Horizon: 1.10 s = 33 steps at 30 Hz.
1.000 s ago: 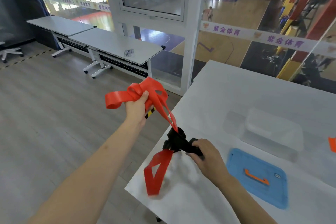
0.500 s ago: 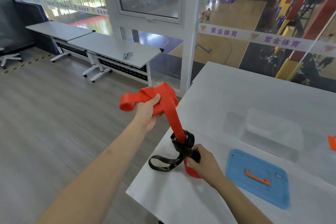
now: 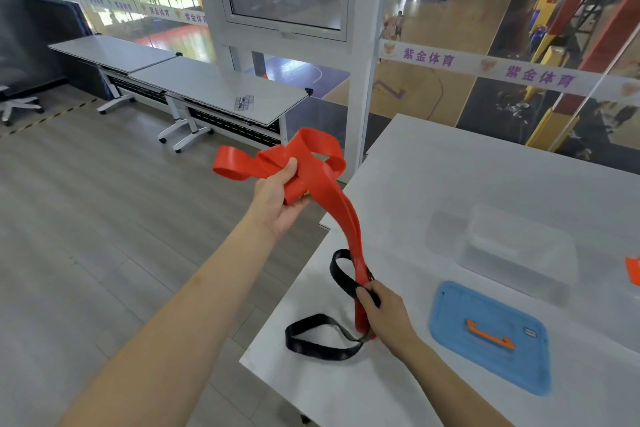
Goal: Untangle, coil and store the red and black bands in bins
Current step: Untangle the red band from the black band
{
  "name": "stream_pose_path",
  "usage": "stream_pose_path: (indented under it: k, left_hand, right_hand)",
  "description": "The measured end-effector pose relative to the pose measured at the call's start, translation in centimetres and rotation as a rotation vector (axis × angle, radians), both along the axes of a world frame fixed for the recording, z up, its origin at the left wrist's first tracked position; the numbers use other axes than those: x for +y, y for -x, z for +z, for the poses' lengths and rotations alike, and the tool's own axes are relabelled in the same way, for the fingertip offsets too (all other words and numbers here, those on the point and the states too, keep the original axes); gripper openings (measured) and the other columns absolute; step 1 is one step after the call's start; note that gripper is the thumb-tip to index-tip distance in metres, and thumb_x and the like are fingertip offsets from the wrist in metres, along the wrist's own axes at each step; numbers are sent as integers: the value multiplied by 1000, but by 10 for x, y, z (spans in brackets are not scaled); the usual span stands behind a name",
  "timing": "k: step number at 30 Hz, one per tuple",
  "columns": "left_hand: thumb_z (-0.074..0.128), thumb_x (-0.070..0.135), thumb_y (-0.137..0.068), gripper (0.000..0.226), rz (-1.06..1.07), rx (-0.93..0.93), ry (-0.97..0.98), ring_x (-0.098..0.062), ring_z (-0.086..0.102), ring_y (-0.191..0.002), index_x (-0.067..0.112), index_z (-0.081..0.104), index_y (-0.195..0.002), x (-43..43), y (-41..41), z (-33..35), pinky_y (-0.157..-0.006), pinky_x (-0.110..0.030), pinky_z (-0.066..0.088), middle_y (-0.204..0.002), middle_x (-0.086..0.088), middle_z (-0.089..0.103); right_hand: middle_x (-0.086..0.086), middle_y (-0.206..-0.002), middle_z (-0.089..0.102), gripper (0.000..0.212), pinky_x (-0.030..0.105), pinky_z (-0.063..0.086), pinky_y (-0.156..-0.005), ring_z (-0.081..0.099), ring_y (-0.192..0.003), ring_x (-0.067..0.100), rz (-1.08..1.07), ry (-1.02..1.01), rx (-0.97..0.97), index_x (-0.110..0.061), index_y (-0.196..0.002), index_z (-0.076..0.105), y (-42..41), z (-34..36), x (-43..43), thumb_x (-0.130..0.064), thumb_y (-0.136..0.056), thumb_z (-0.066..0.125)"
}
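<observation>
My left hand (image 3: 277,199) is raised past the table's left edge and grips a bunched loop of the red band (image 3: 313,170). The red band runs down and right to my right hand (image 3: 386,314), which pinches it together with the black band (image 3: 317,340) low over the white table (image 3: 467,163). One black loop lies flat on the table near its front left corner. A smaller black loop stands up around the red band just above my right hand. The two bands are still threaded through each other.
A clear plastic bin (image 3: 519,253) stands on the table to the right of my hands. Its blue lid (image 3: 491,336) with an orange handle lies in front of it. An orange item (image 3: 633,270) shows at the right edge. Grey desks (image 3: 214,87) line the windows.
My left hand has pulled the red band up and straighter. The black band has loosened from a tight knot into two open loops, one now lying on the table.
</observation>
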<state>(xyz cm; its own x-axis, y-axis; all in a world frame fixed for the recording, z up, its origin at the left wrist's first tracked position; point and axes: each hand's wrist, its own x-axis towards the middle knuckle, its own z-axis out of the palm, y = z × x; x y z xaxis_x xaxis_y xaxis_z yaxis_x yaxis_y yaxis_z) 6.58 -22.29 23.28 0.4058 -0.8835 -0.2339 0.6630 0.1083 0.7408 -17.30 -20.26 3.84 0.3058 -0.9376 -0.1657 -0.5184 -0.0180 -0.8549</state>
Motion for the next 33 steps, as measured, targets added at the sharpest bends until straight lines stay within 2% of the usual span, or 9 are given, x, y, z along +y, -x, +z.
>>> stream_pose_path:
  k: [4, 8, 13, 16, 20, 22, 27, 30, 33]
  left_hand:
    - [61, 11, -101, 14, -42, -9, 32, -34, 72, -105, 8, 66, -114, -1, 8, 12, -89, -58, 58, -104, -16, 78]
    - [63, 10, -100, 16, -71, -10, 16, -42, 68, -116, 7, 65, -115, 0, 12, 8, -97, -66, 53, -115, -22, 75]
    - [65, 10, -98, 22, -62, -2, -24, -42, 70, -113, 5, 64, -120, 8, 8, -2, -98, -66, 52, -115, -22, 75]
    - [68, 10, -96, 31, -60, 24, -30, -42, 70, -114, 6, 62, -126, 11, 2, -4, -98, -68, 51, -121, -23, 73]
    - [65, 8, -98, 17, -75, -17, -23, -37, 74, -103, 10, 66, -115, 16, 2, -4, -97, -66, 52, -106, -17, 79]
    - [64, 9, -99, 14, -79, -6, -17, -37, 74, -105, 9, 66, -112, 18, 0, -4, -99, -67, 50, -105, -17, 78]
    - [62, 12, -100, 18, -77, -3, 9, -37, 72, -111, 9, 65, -117, 18, -10, 2, -92, -64, 56, -113, -18, 76]
    - [61, 14, -101, 16, -26, -102, -9, -32, 75, -100, 8, 66, -115, 20, -20, 1, -88, -60, 59, -101, -13, 79]
    - [61, 16, -102, 23, 48, -195, -76, -32, 73, -103, 6, 62, -123, 24, -33, -10, -92, -57, 58, -102, -12, 77]
  right_hand:
    - [-7, -72, 64, 26, 21, 45, -63, 56, -63, 8, 173, -60, 159, -16, -83, 62, -3, -14, -5, -37, -100, 63]
    - [-5, -71, 58, 26, 23, 38, -62, 50, -64, 9, 203, -119, 245, -15, -78, 61, -5, -34, -2, -32, -96, 67]
    - [-5, -100, 71, 21, 26, 54, -87, 67, -94, 12, 126, -185, 172, -21, -103, 69, 0, -43, 0, -35, -89, 77]
    - [-7, -109, 60, 49, 32, 55, -86, 61, -99, 16, -46, -74, 102, -26, -110, 52, 0, -36, -2, -45, -78, 84]
    - [-21, -148, 31, 111, 32, 44, -110, 37, -135, 4, 35, -109, -30, -32, -161, 21, -16, -14, -17, -50, -74, 88]
    - [-23, -143, 47, 94, 22, 50, -98, 52, -130, 3, 116, -135, -129, -36, -155, 33, -28, 5, -22, -41, -79, 88]
    - [-9, -91, 75, 10, 37, 63, -78, 72, -82, 9, 41, 11, -80, -31, -98, 67, -50, 24, -30, -39, -94, 73]
    - [1, -83, 75, 11, 32, 58, -62, 68, -66, 5, -106, 34, -193, -21, -90, 70, -53, 41, -33, -28, -97, 72]
    - [-5, -78, 74, 13, 35, 58, -71, 70, -72, 10, -127, 117, -314, -25, -85, 69, -50, 64, -43, -21, -97, 71]
